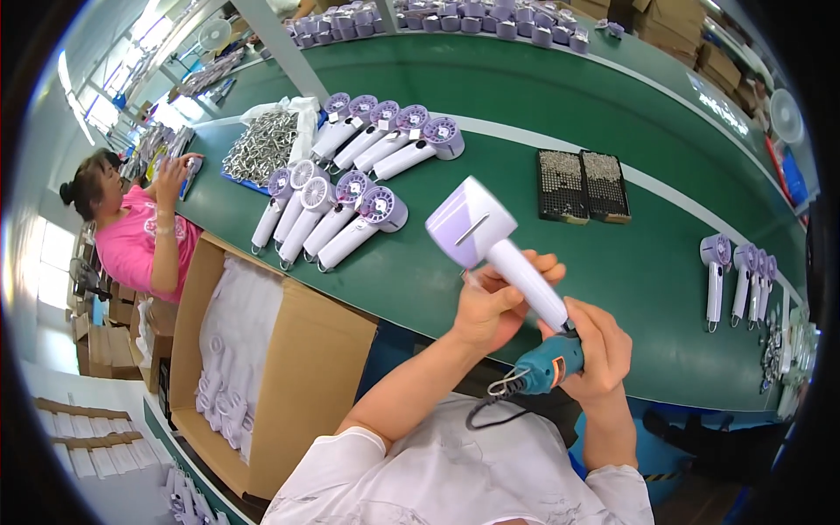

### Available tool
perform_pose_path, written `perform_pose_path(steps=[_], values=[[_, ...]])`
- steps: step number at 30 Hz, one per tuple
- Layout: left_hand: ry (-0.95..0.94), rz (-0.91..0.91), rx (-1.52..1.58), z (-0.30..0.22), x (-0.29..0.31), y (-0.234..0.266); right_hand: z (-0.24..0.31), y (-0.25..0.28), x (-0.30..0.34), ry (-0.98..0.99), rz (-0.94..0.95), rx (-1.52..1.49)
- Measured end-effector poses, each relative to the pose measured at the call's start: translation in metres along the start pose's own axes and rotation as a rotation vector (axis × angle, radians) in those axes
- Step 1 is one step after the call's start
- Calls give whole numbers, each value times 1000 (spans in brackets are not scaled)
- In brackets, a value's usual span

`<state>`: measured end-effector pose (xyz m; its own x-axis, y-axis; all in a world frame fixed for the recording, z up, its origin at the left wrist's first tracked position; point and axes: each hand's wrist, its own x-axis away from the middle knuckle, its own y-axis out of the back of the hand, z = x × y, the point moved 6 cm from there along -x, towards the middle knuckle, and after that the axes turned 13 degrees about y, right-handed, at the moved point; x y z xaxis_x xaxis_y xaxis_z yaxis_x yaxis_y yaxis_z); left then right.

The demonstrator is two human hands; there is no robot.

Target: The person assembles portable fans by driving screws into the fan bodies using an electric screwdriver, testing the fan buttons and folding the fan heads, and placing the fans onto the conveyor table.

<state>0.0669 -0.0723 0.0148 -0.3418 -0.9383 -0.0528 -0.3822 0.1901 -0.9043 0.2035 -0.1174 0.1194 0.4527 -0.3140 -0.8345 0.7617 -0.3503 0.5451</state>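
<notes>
In front of me is a white and purple handheld fan (pixel 529 282), tilted with its round head up to the left. My left hand (pixel 492 308) is closed around it, thumb and fingers behind and beside the handle. My right hand (pixel 598 352) grips a teal electric screwdriver (pixel 549 363) with a black coiled cord. The screwdriver's front end meets the lower end of the fan's handle; the bit itself is hidden. Past my hands, two black trays (pixel 560 215) of small metal parts, likely screws, stand side by side on the green table (pixel 490 140).
Several similar fans (pixel 337 214) lie in rows at the left, beside a pile of metal clips (pixel 262 147). More fans (pixel 716 278) lie at the right. A cardboard box (pixel 311 385) with white fan parts stands left of me. A person in pink (pixel 144 232) works beyond it.
</notes>
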Motion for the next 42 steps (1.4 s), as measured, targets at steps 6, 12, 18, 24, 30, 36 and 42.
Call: perform_pose_path(steps=[6, 12, 18, 24, 30, 36, 42], values=[[193, -205, -109, 11, 4, -18, -3, -9, 9, 111, 102, 297], [260, -439, -290, 3, 6, -9, 10, -21, 10, 226, 145, 373], [37, -82, -287, -16, 1, 5, 6, -15, 13, 145, 25, 106], [-101, 257, -364, -38, 0, 2, -20, -6, 9, -251, -125, -289], [-57, 299, -392, -29, -2, -9, -21, -12, 13, -289, -92, -378], [-47, 364, -431, -22, -1, -16, -21, -9, 13, -247, -86, -412], [-27, 150, -410, -17, -6, -20, -39, -7, 19, -335, -33, -444]])
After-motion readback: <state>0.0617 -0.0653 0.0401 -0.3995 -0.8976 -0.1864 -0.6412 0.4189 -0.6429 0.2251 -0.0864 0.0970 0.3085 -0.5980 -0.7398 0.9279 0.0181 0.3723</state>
